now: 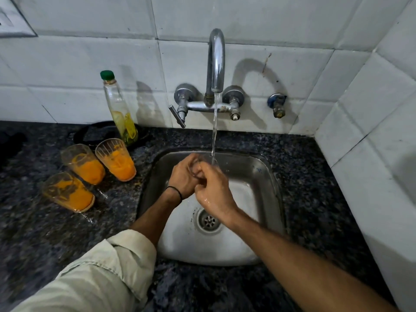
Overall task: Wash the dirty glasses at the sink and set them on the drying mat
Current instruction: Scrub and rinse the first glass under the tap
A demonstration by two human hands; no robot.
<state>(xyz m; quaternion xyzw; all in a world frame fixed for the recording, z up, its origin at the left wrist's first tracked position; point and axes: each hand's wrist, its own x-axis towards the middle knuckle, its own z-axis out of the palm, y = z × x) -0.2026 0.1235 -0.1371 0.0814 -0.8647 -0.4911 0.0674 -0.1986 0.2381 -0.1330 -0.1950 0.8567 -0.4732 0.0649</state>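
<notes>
Over the steel sink [267, 176], my left hand [183, 176] and my right hand [215, 190] together hold a clear glass [208, 160] under the running water [215, 129] from the tap [216, 61]. The hands hide most of the glass; only its rim side shows. Three dirty glasses with orange residue stand on the dark counter left of the sink: one at the back right [117, 159], one beside it [84, 164], one nearest me [67, 192].
A clear bottle with a green cap [118, 106] stands behind the dirty glasses, on a black round thing [94, 131]. The speckled granite counter [315, 199] surrounds the sink. A tiled wall [371, 154] rises close on the right. The drain [209, 221] lies under my right wrist.
</notes>
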